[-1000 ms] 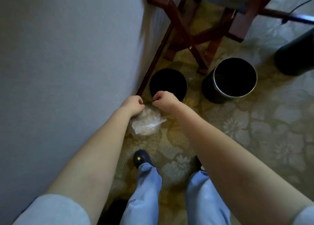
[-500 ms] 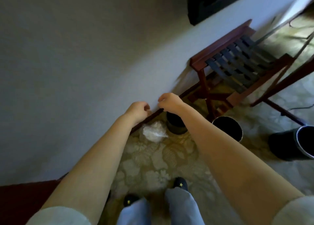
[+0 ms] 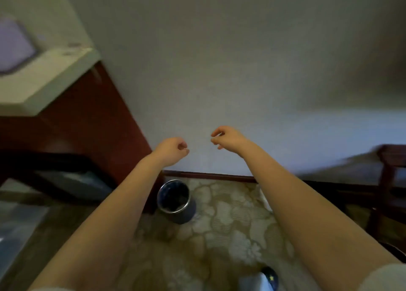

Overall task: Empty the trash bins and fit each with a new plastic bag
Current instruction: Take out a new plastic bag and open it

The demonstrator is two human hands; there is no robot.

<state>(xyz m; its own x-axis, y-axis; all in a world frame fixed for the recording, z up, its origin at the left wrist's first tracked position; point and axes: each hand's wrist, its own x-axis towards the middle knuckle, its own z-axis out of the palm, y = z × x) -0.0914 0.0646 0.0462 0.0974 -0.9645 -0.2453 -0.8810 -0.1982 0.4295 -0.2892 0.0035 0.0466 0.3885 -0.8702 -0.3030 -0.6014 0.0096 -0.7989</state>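
Head view, looking down, and nearest of all is a dark shoe (image 3: 271, 276) with a small yellow star, with a pale blue trouser leg (image 3: 252, 282) beside it, right at the bottom edge. Both bare forearms stretch away from the camera, one on each side of the patterned carpet (image 3: 230, 235).

Further out sits the trash bin (image 3: 175, 199): dark and round with a shiny metal rim, upright on the carpet. It's left of centre, hard by the foot of the dark red cabinet (image 3: 87, 126) and close to the wall. Its inside looks dark, and whether a bag lines it, I cannot tell. A pale strip (image 3: 264, 199) peeks out beside the right forearm, too little of it to name.

Beyond the bin, a dark baseboard (image 3: 208, 176) runs along the foot of the wall (image 3: 241, 71). Up in front of that wall, both hands are raised and a little apart. The left hand (image 3: 173, 147) has its fingers curled in tight, thumb against forefinger, with nothing visible in it. The right hand (image 3: 228, 137) has its fingers loosely hooked, thumb and forefinger parted, and nothing visible between them.

Far left, a pale counter (image 3: 44, 71) tops the cabinet, and at far right there's a dark wooden rack (image 3: 391, 174).
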